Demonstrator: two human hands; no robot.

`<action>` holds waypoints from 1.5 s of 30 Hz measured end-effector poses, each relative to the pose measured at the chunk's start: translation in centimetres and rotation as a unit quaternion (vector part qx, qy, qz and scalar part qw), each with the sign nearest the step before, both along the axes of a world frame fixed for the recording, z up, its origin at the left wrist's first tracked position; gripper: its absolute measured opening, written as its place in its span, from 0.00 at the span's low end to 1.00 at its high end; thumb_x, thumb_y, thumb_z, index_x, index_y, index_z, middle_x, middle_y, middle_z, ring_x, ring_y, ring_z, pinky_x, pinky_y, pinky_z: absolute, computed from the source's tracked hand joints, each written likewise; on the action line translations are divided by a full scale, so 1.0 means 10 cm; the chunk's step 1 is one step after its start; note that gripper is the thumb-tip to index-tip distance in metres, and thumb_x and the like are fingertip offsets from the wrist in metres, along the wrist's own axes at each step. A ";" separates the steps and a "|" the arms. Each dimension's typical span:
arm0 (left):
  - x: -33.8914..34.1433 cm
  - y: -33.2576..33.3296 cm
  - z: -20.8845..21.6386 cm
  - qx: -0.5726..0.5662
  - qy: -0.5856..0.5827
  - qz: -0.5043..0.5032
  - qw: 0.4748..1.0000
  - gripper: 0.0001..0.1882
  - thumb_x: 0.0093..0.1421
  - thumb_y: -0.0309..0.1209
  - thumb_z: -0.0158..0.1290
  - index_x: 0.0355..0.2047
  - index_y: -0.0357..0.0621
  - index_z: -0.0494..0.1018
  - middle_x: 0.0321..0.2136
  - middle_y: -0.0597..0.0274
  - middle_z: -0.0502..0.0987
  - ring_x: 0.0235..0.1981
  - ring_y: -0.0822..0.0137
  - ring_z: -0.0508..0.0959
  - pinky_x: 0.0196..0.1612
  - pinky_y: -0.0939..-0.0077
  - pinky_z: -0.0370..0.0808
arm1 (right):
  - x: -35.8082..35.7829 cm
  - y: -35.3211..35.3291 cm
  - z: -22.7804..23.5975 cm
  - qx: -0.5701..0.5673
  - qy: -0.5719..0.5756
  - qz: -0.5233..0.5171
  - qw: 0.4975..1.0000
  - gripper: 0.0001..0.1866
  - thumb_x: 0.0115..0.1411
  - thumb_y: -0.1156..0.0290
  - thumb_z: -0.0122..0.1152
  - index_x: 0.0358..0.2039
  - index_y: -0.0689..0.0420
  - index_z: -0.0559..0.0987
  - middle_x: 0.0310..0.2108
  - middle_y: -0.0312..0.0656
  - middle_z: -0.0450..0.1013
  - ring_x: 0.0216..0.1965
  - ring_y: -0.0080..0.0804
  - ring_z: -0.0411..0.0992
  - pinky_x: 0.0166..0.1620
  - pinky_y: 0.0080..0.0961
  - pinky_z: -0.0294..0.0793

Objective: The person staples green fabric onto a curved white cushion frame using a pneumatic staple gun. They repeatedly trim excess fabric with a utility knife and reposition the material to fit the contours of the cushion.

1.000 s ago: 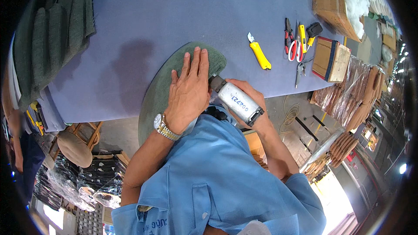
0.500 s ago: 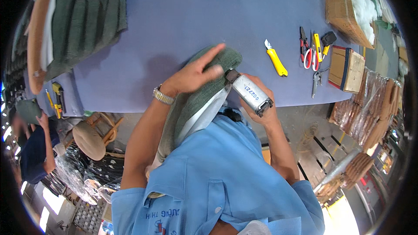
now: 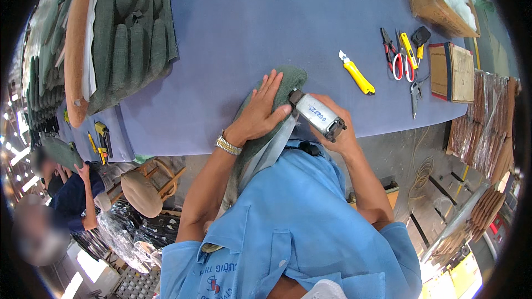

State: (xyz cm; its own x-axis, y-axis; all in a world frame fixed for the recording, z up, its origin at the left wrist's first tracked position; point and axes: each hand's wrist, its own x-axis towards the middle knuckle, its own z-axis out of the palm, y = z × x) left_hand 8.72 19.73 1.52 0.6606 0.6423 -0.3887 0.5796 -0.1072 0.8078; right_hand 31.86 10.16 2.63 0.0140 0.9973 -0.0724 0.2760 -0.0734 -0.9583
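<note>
A green fabric-covered pad (image 3: 256, 141) stands on edge against my body at the table's near edge, its pale underside facing right. My left hand (image 3: 262, 109) lies flat on its green face, fingers stretched out and pointing away from me. My right hand (image 3: 338, 124) is closed around a silver staple gun (image 3: 318, 114), which lies slantwise. The gun's dark nose meets the pad's right edge, close to my left thumb. The grip is largely hidden behind the gun's body and my fingers.
On the blue table (image 3: 233, 27), a yellow cutter (image 3: 358, 76) lies right of centre. Beyond it are pliers (image 3: 387, 44), red-handled scissors (image 3: 398, 65) and a small box (image 3: 451, 72). Green padded panels (image 3: 130, 39) are stacked at left. A co-worker (image 3: 75, 199) holds a green pad at far left.
My left hand has come down from a raised, blurred position to lie flat on the pad. The staple gun stays at the pad's edge. The whole view has shifted slightly.
</note>
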 end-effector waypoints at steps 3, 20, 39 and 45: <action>0.11 -0.09 0.10 0.053 0.051 0.009 0.997 0.43 0.71 0.44 0.52 0.76 0.36 0.45 0.77 0.36 0.44 0.78 0.40 0.43 0.75 0.41 0.47 | -0.02 -0.02 -0.02 -0.006 -0.002 -0.006 1.000 0.30 0.51 0.75 0.69 0.58 0.57 0.77 0.51 0.48 0.80 0.50 0.48 0.81 0.53 0.31 0.79; 0.25 -0.18 0.15 0.168 0.156 0.038 0.973 0.43 0.63 0.30 0.58 0.73 0.28 0.49 0.71 0.33 0.58 0.72 0.39 0.61 0.69 0.54 0.68 | -0.06 -0.04 0.06 -0.054 0.018 -0.006 0.998 0.33 0.50 0.76 0.72 0.60 0.58 0.78 0.55 0.52 0.80 0.53 0.44 0.82 0.54 0.31 0.79; 0.30 -0.22 0.14 0.149 0.132 0.066 0.978 0.48 0.56 0.23 0.59 0.74 0.29 0.48 0.73 0.33 0.56 0.74 0.37 0.57 0.71 0.44 0.61 | -0.05 -0.10 0.08 -0.052 -0.016 0.001 0.999 0.32 0.51 0.71 0.72 0.59 0.59 0.79 0.54 0.54 0.79 0.53 0.48 0.81 0.55 0.33 0.78; 0.30 -0.23 0.12 0.149 0.128 0.064 0.978 0.49 0.53 0.21 0.58 0.74 0.29 0.48 0.73 0.34 0.56 0.74 0.38 0.56 0.71 0.44 0.62 | -0.05 -0.09 0.08 -0.045 0.018 0.014 0.999 0.33 0.50 0.72 0.72 0.59 0.60 0.79 0.53 0.53 0.80 0.53 0.47 0.81 0.56 0.33 0.78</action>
State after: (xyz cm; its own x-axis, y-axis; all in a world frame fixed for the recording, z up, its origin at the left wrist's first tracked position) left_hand 11.73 17.41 2.77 0.4730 0.8234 -0.3136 0.7826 -0.2292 0.5787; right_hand 31.41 9.23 3.44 -0.0175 0.9867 -0.1617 0.2441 -0.1526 -0.9577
